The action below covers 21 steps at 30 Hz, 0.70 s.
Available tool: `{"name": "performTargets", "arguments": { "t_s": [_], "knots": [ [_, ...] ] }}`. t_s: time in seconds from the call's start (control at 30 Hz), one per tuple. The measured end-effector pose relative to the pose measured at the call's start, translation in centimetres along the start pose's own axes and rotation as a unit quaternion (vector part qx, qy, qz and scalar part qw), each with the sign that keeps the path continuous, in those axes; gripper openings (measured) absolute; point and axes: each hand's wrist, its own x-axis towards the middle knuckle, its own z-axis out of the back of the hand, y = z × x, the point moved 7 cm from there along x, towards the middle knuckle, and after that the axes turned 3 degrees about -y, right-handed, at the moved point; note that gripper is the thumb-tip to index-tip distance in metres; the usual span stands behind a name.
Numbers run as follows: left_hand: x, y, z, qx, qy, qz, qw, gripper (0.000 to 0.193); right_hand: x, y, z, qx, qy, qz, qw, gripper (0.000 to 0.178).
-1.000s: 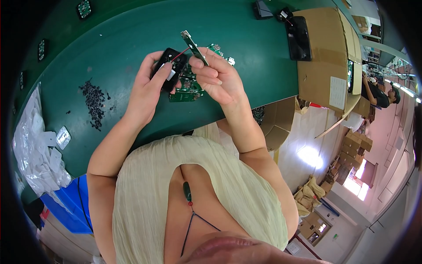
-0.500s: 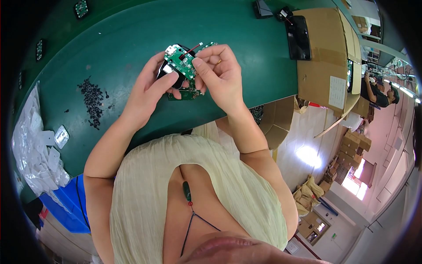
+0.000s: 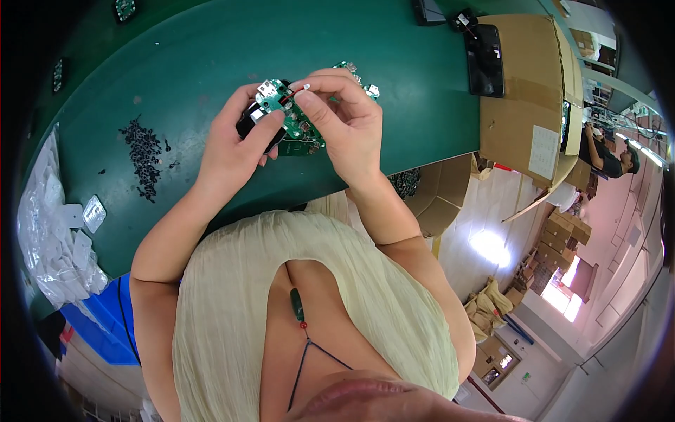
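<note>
My left hand (image 3: 239, 137) is closed around a black plastic housing (image 3: 247, 125) and a green circuit board (image 3: 270, 103) lying against it, the thumb pressing on the board. A silver metal socket sits at the board's upper left corner. My right hand (image 3: 346, 116) is closed at the board's right side. Its thumb and forefinger pinch a short red and black wire (image 3: 298, 91) ending in a small white plug (image 3: 306, 87). More green circuit boards (image 3: 371, 91) show on the table behind and below my hands, partly hidden by them.
On the green table (image 3: 190, 84) lies a pile of small black screws or similar parts (image 3: 145, 158). Clear plastic bags (image 3: 53, 225) and a clear piece (image 3: 94, 214) are at left. A black phone-like slab (image 3: 485, 62) leans by a cardboard box (image 3: 524, 84). A person (image 3: 608, 155) is far right.
My right thumb and forefinger have shifted from the board's right edge up to the wire. The board has tilted in my left hand, and the boards behind my right hand show more.
</note>
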Motion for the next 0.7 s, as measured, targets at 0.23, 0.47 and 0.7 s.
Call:
{"name": "performTargets", "arguments": {
  "t_s": [0.23, 0.47, 0.7],
  "knots": [
    [0.0, -0.9, -0.3, 0.049, -0.014, -0.025, 0.998, 0.028, 0.2, -1.1, -0.7, 0.061, 0.007, -0.048, 0.997, 0.012],
    [0.2, -1.0, 0.5, 0.077, -0.033, -0.001, 0.997, 0.027, 1.1, -1.7, -1.1, 0.075, -0.006, -0.076, 0.994, 0.012],
    [0.8, -1.3, 0.7, 0.077, -0.015, 0.045, 0.996, 0.025, 2.6, -1.2, -1.0, -0.071, 0.004, 0.036, 0.997, 0.009]
  ]
}}
